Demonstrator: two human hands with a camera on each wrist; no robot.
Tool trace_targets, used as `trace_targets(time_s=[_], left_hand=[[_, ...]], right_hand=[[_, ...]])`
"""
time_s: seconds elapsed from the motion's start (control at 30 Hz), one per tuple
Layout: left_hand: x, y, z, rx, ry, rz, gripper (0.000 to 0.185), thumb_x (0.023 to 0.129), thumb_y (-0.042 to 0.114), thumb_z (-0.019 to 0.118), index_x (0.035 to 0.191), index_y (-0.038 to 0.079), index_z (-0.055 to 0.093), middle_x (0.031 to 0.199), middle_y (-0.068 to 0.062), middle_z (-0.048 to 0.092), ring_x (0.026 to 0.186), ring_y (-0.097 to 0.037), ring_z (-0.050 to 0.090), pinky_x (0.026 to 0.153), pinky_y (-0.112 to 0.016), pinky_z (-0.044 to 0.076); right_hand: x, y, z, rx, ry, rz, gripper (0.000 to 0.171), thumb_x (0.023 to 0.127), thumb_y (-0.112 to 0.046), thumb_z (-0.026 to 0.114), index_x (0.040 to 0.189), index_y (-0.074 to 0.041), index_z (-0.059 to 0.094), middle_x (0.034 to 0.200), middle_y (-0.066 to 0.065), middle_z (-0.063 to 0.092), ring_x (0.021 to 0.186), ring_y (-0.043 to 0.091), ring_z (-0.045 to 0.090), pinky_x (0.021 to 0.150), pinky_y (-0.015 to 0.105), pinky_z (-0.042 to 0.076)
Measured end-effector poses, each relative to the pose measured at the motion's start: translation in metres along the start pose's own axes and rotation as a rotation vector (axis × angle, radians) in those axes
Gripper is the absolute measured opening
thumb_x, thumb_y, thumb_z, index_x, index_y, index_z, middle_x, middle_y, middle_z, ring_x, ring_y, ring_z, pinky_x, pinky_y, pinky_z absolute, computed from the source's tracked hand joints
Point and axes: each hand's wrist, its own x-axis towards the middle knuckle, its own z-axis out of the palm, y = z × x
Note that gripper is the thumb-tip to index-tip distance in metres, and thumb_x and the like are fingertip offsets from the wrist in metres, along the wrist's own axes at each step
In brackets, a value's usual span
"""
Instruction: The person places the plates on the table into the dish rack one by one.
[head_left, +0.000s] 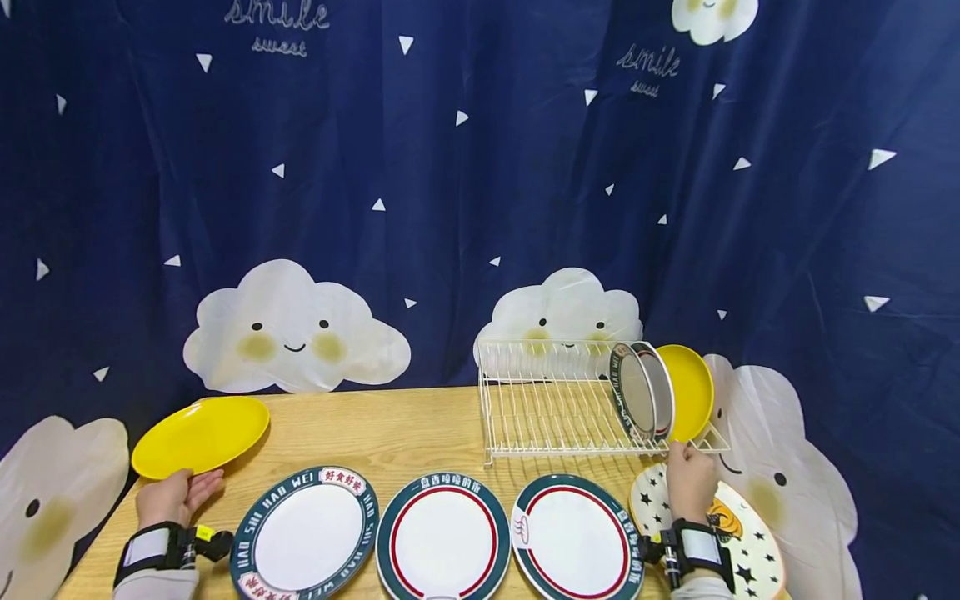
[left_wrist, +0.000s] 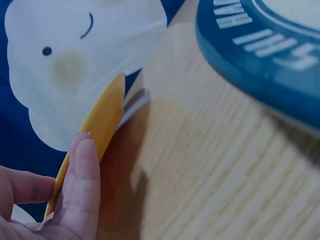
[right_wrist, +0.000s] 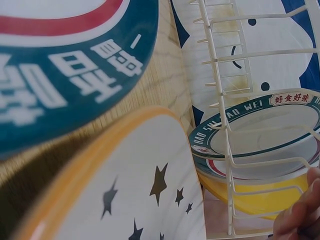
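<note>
At the table's left end, my left hand [head_left: 168, 498] pinches the near edge of a yellow plate [head_left: 201, 437]. In the left wrist view, the thumb is on one face of this tilted plate [left_wrist: 102, 120] and the fingers [left_wrist: 86, 175] are on the other. My right hand [head_left: 692, 482] is at the right end of the white wire dish rack [head_left: 551, 452], its curled fingers at the lower edge of another yellow plate [head_left: 688, 392]. That plate stands beside two green-rimmed plates [head_left: 636, 392] in the rack. Its contact with the fingers is partly hidden.
Three green-rimmed plates, one lettered [head_left: 307, 533], one central [head_left: 444, 537] and one at right [head_left: 577, 537], lie along the table's front. A star-patterned plate [head_left: 750, 542] lies under my right forearm. Behind the wooden table [head_left: 375, 425] hangs a dark blue curtain [head_left: 450, 208].
</note>
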Motion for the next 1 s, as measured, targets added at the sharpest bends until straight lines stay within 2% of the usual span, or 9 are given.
trace_targets(time_s=[0.1,0.2,0.33,0.47,0.6,0.7,0.87,1.0], left_hand=[[-0.005,0.001,0.002,0.015,-0.01,0.065,0.061,0.093,0.022,0.042,0.144,0.028,0.007,0.054,0.007,0.061,0.057,-0.015,0.067,0.067,-0.033,0.056],[-0.008,0.003,0.004,0.025,-0.009,0.096,0.064,0.092,0.025,0.045,0.143,0.031,0.007,0.054,0.009,0.061,0.057,-0.015,0.067,0.066,-0.033,0.056],[-0.015,0.005,0.007,0.051,-0.033,0.094,0.067,0.091,0.029,0.046,0.144,0.028,0.006,0.055,0.009,0.062,0.059,-0.015,0.067,0.066,-0.031,0.056],[-0.026,0.004,0.011,0.099,-0.084,0.084,0.065,0.092,0.03,0.043,0.144,0.022,0.006,0.058,0.008,0.063,0.063,-0.015,0.068,0.072,-0.031,0.055],[-0.039,0.001,0.019,0.142,-0.168,0.121,0.066,0.092,0.031,0.043,0.145,0.015,0.006,0.063,0.008,0.065,0.07,-0.015,0.069,0.077,-0.031,0.054],[-0.049,0.0,0.029,0.173,-0.236,0.151,0.067,0.091,0.034,0.046,0.144,0.015,0.01,0.067,0.008,0.066,0.075,-0.014,0.069,0.076,-0.029,0.054],[-0.069,0.0,0.046,0.223,-0.373,0.237,0.069,0.089,0.035,0.05,0.143,0.01,0.015,0.075,0.009,0.068,0.081,-0.014,0.068,0.073,-0.026,0.054],[-0.085,0.0,0.061,0.286,-0.443,0.31,0.068,0.089,0.036,0.049,0.14,0.003,0.018,0.076,0.01,0.067,0.082,-0.014,0.068,0.074,-0.025,0.054]], right_hand=[[0.001,0.0,0.0,0.01,0.003,-0.009,0.043,0.087,-0.023,0.041,0.048,-0.006,0.038,0.043,0.0,0.03,0.04,0.016,0.027,0.035,0.027,0.018],[0.002,0.0,0.001,0.015,0.0,-0.009,0.042,0.087,-0.023,0.041,0.049,-0.006,0.038,0.043,-0.001,0.03,0.039,0.015,0.027,0.034,0.027,0.018],[0.002,0.001,0.001,0.012,-0.003,-0.001,0.042,0.088,-0.022,0.041,0.049,-0.007,0.038,0.042,-0.002,0.029,0.039,0.015,0.026,0.034,0.026,0.018],[0.001,0.002,0.0,0.007,-0.006,0.001,0.041,0.087,-0.021,0.041,0.048,-0.008,0.036,0.042,-0.004,0.027,0.038,0.014,0.024,0.033,0.026,0.017],[0.001,0.001,-0.001,0.01,-0.017,0.01,0.041,0.087,-0.022,0.041,0.048,-0.008,0.037,0.042,-0.004,0.027,0.038,0.014,0.025,0.033,0.027,0.018],[0.0,0.001,-0.001,0.012,-0.02,0.022,0.042,0.087,-0.023,0.041,0.049,-0.008,0.038,0.042,-0.004,0.028,0.039,0.014,0.026,0.033,0.027,0.018],[0.001,0.003,0.001,0.009,-0.013,0.024,0.042,0.088,-0.024,0.041,0.049,-0.008,0.038,0.042,-0.003,0.028,0.039,0.015,0.026,0.033,0.027,0.018],[0.001,0.003,0.002,0.012,-0.011,0.024,0.042,0.088,-0.024,0.041,0.049,-0.008,0.038,0.043,-0.003,0.028,0.039,0.015,0.026,0.033,0.027,0.018]])
